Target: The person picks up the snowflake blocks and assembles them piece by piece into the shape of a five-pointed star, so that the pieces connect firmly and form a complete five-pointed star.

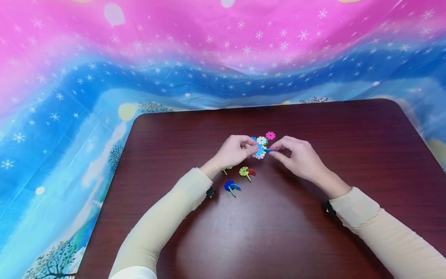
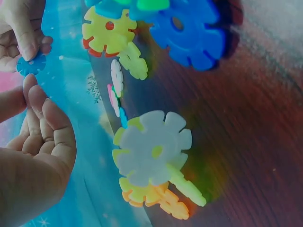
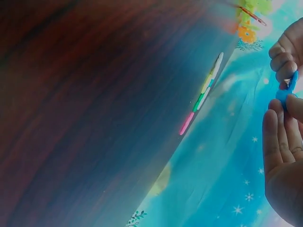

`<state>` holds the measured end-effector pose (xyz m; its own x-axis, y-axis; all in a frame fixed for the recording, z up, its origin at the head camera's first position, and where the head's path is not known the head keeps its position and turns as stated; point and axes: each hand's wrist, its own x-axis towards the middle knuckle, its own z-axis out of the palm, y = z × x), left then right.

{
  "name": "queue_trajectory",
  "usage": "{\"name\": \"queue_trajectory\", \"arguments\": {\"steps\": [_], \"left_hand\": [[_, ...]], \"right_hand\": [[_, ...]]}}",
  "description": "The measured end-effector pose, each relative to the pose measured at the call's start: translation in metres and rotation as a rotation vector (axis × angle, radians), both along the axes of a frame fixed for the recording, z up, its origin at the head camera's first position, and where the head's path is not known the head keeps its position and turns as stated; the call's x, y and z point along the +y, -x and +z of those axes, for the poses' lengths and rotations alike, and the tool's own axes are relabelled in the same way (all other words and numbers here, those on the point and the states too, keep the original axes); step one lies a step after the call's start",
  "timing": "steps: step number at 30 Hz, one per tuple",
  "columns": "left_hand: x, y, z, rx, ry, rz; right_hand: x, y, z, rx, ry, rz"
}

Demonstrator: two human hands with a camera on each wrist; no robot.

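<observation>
In the head view my left hand pinches a light blue notched disc between thumb and fingers. Opposite it, my right hand holds a darker blue notched disc, turned edge-on, by fingertips and thumb. The two discs meet at their edges, above other discs on the table. From the right wrist the blue pieces show between both hands' fingertips. The left wrist view has a blue disc under the far hand's thumb, with the near hand's fingertips right at its lower edge.
Behind the hands lie a white disc and a pink disc on the dark wooden table. Nearer stand joined disc pieces: a yellow-green and red one and a blue one. A patterned cloth hangs behind.
</observation>
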<state>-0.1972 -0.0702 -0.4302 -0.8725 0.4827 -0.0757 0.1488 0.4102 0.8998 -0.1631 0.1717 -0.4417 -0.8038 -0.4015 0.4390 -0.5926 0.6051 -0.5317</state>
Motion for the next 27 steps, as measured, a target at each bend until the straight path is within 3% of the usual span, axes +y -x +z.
{"name": "queue_trajectory", "arguments": {"steps": [16, 18, 21, 24, 27], "left_hand": [[0.004, -0.007, -0.003, -0.079, -0.098, 0.064], [0.002, -0.007, -0.004, -0.062, -0.093, 0.082], [-0.002, -0.006, -0.005, -0.048, -0.084, 0.113], [-0.006, -0.006, -0.006, -0.072, -0.098, 0.148], [-0.011, -0.004, -0.007, -0.097, -0.130, 0.187]], "right_hand": [[-0.009, 0.002, -0.002, 0.090, 0.029, 0.054], [-0.011, 0.006, -0.002, 0.036, 0.016, 0.049], [-0.012, 0.015, -0.003, -0.119, -0.052, 0.023], [-0.012, 0.024, -0.008, -0.264, -0.196, -0.011], [-0.014, 0.031, -0.013, -0.323, -0.350, -0.032]]}}
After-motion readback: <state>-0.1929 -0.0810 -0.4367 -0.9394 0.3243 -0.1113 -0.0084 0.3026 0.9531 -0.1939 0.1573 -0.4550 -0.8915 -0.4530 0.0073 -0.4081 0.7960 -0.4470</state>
